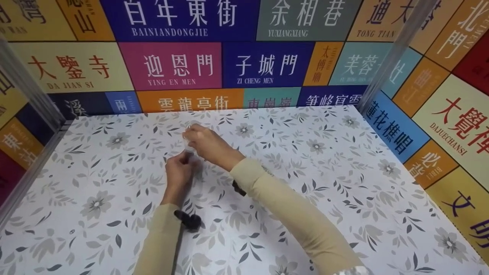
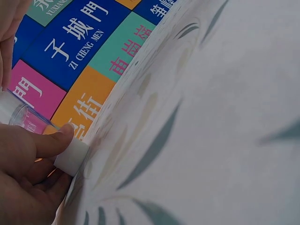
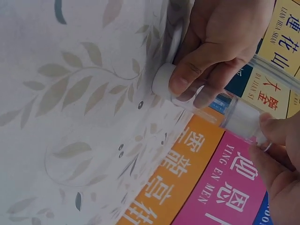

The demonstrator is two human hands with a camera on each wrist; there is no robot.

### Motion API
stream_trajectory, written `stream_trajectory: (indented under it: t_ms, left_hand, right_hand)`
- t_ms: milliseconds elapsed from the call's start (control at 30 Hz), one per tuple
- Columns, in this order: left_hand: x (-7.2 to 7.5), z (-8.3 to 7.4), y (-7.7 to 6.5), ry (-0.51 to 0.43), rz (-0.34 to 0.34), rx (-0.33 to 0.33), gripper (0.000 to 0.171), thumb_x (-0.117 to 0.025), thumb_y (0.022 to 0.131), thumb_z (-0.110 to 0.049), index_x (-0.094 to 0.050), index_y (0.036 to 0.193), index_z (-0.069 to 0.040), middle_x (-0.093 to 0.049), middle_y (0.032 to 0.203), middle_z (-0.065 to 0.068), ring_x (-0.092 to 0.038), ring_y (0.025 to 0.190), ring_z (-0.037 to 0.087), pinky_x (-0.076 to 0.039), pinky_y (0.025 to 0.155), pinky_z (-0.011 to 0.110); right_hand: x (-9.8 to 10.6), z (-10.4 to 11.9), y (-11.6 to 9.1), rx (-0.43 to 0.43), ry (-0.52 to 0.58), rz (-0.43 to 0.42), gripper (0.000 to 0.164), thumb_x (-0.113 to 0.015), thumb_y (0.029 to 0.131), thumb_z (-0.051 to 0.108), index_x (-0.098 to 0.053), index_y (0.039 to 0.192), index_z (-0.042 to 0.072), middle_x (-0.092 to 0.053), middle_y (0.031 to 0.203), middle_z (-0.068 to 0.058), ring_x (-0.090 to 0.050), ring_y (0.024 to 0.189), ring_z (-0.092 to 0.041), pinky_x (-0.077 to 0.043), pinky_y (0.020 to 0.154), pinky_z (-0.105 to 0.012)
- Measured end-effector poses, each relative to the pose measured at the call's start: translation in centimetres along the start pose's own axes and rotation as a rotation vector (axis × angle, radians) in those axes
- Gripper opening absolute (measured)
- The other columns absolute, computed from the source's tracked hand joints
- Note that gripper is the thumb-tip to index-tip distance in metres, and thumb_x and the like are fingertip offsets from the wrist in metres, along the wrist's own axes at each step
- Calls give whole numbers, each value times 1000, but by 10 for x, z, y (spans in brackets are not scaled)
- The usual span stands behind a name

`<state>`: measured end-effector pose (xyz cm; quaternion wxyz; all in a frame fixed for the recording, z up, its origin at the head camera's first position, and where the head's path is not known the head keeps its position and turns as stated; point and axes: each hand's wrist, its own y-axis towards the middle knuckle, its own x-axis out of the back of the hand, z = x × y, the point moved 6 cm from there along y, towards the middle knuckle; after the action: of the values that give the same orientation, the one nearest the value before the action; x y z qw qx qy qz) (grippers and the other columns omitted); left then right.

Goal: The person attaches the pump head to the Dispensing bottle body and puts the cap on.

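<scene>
Between my two hands stands a small clear cylindrical tube (image 3: 208,115) with a white end piece (image 3: 163,80) at its base and a whitish section nearer its top. In the left wrist view my left hand (image 2: 28,164) grips the lower part, thumb and fingers around it just above the white base (image 2: 72,157), which is right at the tabletop. My right hand (image 1: 208,143) pinches the upper end; in the right wrist view its thumb and fingertip (image 3: 268,123) close on the clear top. The head view shows the tube mostly covered by both hands.
A white tabletop (image 1: 244,183) with grey leaf and flower print spreads under both arms. Panels with coloured blocks of lettering (image 1: 170,65) stand behind and at the sides, with metal posts (image 1: 395,53) at the corners. Black wrist straps (image 1: 189,220) sit on the sleeves.
</scene>
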<state>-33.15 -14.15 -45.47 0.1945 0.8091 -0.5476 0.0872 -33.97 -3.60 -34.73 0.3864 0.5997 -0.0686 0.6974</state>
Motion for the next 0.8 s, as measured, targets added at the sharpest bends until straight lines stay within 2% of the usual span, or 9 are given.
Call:
stream_trajectory:
  t_ms: [100,233,333,433,533,600,700,800]
  left_hand:
    - [0,0,-2,2,10,-10,10,-69,78,6,-62,72,4,-51,65,4,-45,66,20,-34,60,27]
    - [1,-2,-3,25,6,-11,5,-70,77,4,-67,74,3,-57,67,5,-48,68,19,-36,63,25]
    - [3,-3,-2,43,1,-9,4,-71,76,3,-68,75,2,-59,68,5,-49,70,18,-37,64,25]
    - [2,-2,-3,39,26,17,6,-74,74,3,-71,80,3,-64,72,8,-52,71,19,-40,66,25]
    - [1,0,-4,35,51,58,27,-73,73,4,-76,100,3,-76,94,17,-64,85,22,-50,77,29]
    - [2,1,-5,25,72,85,44,-70,73,7,-71,117,4,-73,114,21,-68,102,27,-53,90,34]
    - [4,1,-5,27,114,103,58,-64,73,12,-60,131,5,-65,128,22,-63,122,32,-49,103,41]
    - [10,0,-5,32,157,121,64,-62,73,14,-54,135,6,-62,133,22,-56,130,33,-44,110,42]
  right_hand:
    - [-5,-5,-2,-75,51,-8,29,-61,97,4,-59,126,5,-60,127,-12,-60,122,-23,-48,104,-27]
    - [-8,-10,-4,-153,104,-17,32,-64,96,9,-54,127,6,-60,130,-11,-59,123,-22,-48,104,-28]
    - [-9,-12,-5,-177,132,-40,37,-66,95,10,-51,129,5,-62,131,-12,-61,121,-24,-49,102,-31]
    - [-10,-15,-7,-194,148,-60,49,-68,94,11,-46,137,6,-62,136,-13,-59,126,-25,-47,107,-31]
    - [-11,-16,-10,-196,145,-80,61,-69,93,13,-40,146,6,-59,142,-13,-57,131,-27,-44,111,-32]
    - [-11,-16,-12,-195,133,-97,68,-71,92,17,-36,150,8,-56,146,-13,-56,131,-29,-44,111,-33]
    - [-9,-15,-19,-181,101,-141,75,-74,91,23,-35,153,8,-51,150,-14,-53,134,-29,-42,113,-34]
    - [-5,-15,-26,-148,74,-198,78,-75,89,28,-36,152,5,-48,152,-15,-48,139,-28,-36,117,-32]
